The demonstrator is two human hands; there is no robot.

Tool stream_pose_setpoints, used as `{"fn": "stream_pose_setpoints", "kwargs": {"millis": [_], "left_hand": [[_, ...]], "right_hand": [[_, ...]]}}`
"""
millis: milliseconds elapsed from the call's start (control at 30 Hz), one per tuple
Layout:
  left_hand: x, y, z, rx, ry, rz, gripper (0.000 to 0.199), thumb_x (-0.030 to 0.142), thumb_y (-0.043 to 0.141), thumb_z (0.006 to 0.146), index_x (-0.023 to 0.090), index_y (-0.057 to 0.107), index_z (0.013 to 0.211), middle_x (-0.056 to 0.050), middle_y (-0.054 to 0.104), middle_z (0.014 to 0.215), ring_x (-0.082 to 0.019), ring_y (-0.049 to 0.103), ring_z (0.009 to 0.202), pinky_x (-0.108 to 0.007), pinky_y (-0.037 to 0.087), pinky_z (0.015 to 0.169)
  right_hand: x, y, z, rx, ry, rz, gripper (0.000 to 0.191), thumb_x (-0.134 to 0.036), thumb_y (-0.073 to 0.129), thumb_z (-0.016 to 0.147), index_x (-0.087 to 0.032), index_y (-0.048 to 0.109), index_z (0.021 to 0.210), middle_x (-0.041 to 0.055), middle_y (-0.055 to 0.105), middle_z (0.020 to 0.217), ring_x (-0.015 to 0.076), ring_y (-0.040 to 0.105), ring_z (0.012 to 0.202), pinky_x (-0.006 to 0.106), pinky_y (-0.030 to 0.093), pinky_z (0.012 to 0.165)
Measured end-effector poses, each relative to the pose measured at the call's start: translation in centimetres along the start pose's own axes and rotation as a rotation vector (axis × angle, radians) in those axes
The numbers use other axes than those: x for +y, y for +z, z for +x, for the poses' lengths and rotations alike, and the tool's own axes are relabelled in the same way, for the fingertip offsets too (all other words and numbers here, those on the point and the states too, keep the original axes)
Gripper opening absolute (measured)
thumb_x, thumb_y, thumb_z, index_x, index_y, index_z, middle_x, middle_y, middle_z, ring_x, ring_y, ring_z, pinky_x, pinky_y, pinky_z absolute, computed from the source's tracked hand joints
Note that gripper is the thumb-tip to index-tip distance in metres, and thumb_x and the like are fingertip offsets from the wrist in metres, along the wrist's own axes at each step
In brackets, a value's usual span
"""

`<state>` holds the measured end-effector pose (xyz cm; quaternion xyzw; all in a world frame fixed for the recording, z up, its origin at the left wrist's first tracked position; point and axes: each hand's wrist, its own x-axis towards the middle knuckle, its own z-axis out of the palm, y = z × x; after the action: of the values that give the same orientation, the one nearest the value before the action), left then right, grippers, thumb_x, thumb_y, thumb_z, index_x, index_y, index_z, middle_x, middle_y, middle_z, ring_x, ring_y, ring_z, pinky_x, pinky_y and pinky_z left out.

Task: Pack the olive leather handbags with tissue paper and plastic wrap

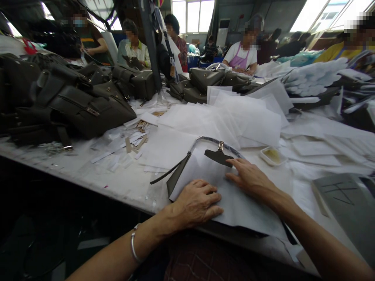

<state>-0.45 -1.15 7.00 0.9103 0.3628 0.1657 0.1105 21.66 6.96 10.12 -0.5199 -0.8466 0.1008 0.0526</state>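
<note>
A dark handbag (pixel 178 176) lies on the table right in front of me, its front covered by a white sheet (pixel 240 207). A dark flap tab with a metal clasp (pixel 217 157) shows above the sheet, and a wrapped handle (pixel 205 138) arches behind it. My left hand (pixel 199 203) rests flat on the sheet, fingers a little spread, holding nothing. Near the tab's right end, my right hand (pixel 249 177) touches with its fingertips, thumb apart from the index finger. A thin dark strap (pixel 168 173) sticks out to the left of the bag.
Dark bags (pixel 88 105) are piled at the left. White sheets (pixel 205 117) spread behind the handbag. A small dish (pixel 272 156) sits to the right, near a grey box (pixel 348 210). Paper scraps (pixel 134 142) lie left of the sheets. Several people work across the table.
</note>
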Motion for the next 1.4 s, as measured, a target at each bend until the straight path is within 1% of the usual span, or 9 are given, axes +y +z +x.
{"fn": "stream_pose_setpoints", "kwargs": {"millis": [100,300,500,733,900,1000,1167,1267,1400], "left_hand": [[0.5,0.4,-0.4,0.056,-0.060,0.043,0.034,0.051,0.048,0.099,0.025,0.063,0.115,0.000,0.068,0.120,-0.022,0.058,0.116,-0.041,0.040,0.105],[1.4,1.1,-1.1,0.151,-0.209,0.077,0.038,0.052,0.043,0.100,0.026,0.059,0.123,-0.001,0.063,0.128,-0.025,0.053,0.123,-0.045,0.036,0.111],[0.6,0.4,-1.3,0.090,-0.120,0.071,0.043,0.052,0.039,0.101,0.026,0.052,0.133,-0.004,0.059,0.134,-0.025,0.051,0.125,-0.045,0.035,0.113],[0.4,0.9,-1.8,0.116,-0.085,0.092,0.039,0.042,0.043,0.102,0.021,0.051,0.133,-0.009,0.045,0.149,-0.024,0.039,0.140,-0.042,0.029,0.118],[0.7,1.0,-1.5,0.055,-0.043,0.027,0.036,0.038,0.046,0.102,0.023,0.049,0.135,-0.004,0.054,0.142,-0.022,0.045,0.135,-0.041,0.031,0.117],[0.9,0.3,-0.9,0.013,-0.094,-0.006,0.031,0.036,0.044,0.103,0.021,0.053,0.128,-0.006,0.060,0.134,-0.022,0.052,0.129,-0.042,0.037,0.112],[1.1,-0.2,-0.4,0.000,-0.089,-0.028,0.033,0.044,0.043,0.102,0.022,0.057,0.122,-0.005,0.065,0.126,-0.022,0.058,0.122,-0.040,0.040,0.108],[1.1,0.0,-0.6,0.003,-0.091,-0.008,0.036,0.048,0.045,0.101,0.021,0.058,0.121,-0.005,0.066,0.123,-0.022,0.058,0.121,-0.040,0.040,0.108],[1.4,-0.3,-0.8,0.047,-0.067,0.051,0.043,0.053,0.047,0.098,0.021,0.055,0.126,-0.007,0.060,0.134,-0.024,0.053,0.127,-0.043,0.039,0.110]], "right_hand": [[0.1,0.4,0.3,-0.104,-0.001,-0.070,0.038,-0.028,0.062,0.087,-0.013,0.061,0.122,0.0160,0.070,0.116,0.0324,0.065,0.106,0.046,0.047,0.093],[-0.8,-0.7,1.2,-0.040,-0.008,0.004,0.010,-0.029,0.061,0.089,-0.021,0.065,0.084,0.0040,0.071,0.083,0.0241,0.065,0.081,0.036,0.046,0.073],[-2.2,-1.1,3.7,0.084,-0.187,0.013,0.008,-0.027,0.062,0.090,-0.022,0.066,0.086,0.0025,0.069,0.090,0.0214,0.063,0.089,0.036,0.041,0.087],[-0.1,0.8,5.6,-0.061,-0.236,-0.058,0.011,-0.027,0.064,0.088,-0.020,0.069,0.081,0.0050,0.069,0.083,0.0229,0.062,0.084,0.035,0.044,0.081],[-0.8,-3.0,1.9,0.076,-0.192,-0.044,0.029,-0.023,0.069,0.084,-0.020,0.066,0.112,0.0108,0.068,0.112,0.0297,0.062,0.104,0.045,0.043,0.095],[-3.2,-4.9,-2.3,0.079,-0.289,0.136,0.019,-0.036,0.060,0.093,-0.027,0.068,0.107,0.0054,0.072,0.107,0.0248,0.066,0.100,0.038,0.049,0.091],[-4.1,-1.8,-7.3,-0.154,-0.313,0.076,0.036,-0.043,0.060,0.093,-0.021,0.069,0.119,0.0113,0.071,0.121,0.0312,0.066,0.110,0.055,0.041,0.107],[-3.4,0.0,-7.8,-0.222,-0.262,0.070,0.055,-0.053,0.053,0.095,-0.015,0.060,0.134,0.0161,0.059,0.137,0.0343,0.056,0.126,0.059,0.036,0.112],[-3.4,-0.4,-7.6,-0.267,-0.222,0.108,0.068,-0.064,0.051,0.091,-0.015,0.057,0.137,0.0170,0.053,0.143,0.0348,0.050,0.132,0.060,0.031,0.116]]}}
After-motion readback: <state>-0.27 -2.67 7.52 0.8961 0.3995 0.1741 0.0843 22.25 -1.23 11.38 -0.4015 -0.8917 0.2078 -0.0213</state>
